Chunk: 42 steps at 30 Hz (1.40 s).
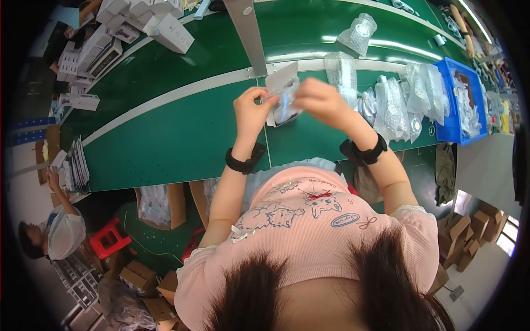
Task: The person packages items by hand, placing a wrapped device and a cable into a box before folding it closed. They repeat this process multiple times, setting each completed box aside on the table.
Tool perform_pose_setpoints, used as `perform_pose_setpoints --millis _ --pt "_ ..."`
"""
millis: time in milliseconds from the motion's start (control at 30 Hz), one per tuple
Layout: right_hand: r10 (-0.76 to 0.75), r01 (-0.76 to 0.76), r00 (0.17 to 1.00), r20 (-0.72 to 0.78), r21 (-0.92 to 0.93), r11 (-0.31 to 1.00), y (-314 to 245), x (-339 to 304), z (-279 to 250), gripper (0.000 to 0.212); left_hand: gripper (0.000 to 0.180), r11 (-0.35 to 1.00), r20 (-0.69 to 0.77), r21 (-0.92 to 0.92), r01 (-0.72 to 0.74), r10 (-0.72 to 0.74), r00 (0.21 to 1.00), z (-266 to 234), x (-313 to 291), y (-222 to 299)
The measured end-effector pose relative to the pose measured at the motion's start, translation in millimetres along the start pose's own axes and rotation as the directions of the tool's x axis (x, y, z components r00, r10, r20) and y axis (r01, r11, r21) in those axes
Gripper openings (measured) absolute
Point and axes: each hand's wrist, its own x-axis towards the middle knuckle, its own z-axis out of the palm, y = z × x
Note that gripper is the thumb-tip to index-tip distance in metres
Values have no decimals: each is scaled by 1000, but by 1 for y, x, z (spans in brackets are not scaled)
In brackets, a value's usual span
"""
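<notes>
Over the green bench, a small open white box is tilted between my hands, one flap raised. A crumpled clear plastic piece with a blue streak shows at its opening, blurred. My left hand pinches the box's left edge between thumb and fingers. Curled close on the other side is my right hand, its fingers closed and smeared by motion; what they grip is hidden. Just beyond it stands a bubble-wrapped item, with several more bubble-wrapped items to the right.
A blue crate with wrapped items stands at the bench's right end. White boxes are piled far left, past a metal rail. A post rises ahead. Another person is at lower left, near a red stool.
</notes>
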Motion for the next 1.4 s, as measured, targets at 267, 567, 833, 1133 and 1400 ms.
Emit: perform_pose_setpoints --millis 267,567,833,1133,1400 --pt "-87 141 924 373 -120 983 -14 1 19 34 16 994 -31 -109 -16 13 999 -3 -2 -15" --pt "267 -51 802 534 -383 922 -26 -9 40 44 17 985 -59 -173 -13 3 998 0 -4 -20" --pt "189 -189 982 -15 -121 974 4 -27 31 88 17 916 -7 -381 121 -134 991 6 -11 -33" --pt "619 -577 785 28 397 714 100 -21 35 122 33 768 -106 -640 6 -96 990 17 10 1" --pt "629 -613 698 -342 170 772 236 58 43 120 31 933 286 -221 283 -215 934 34 -7 -31"
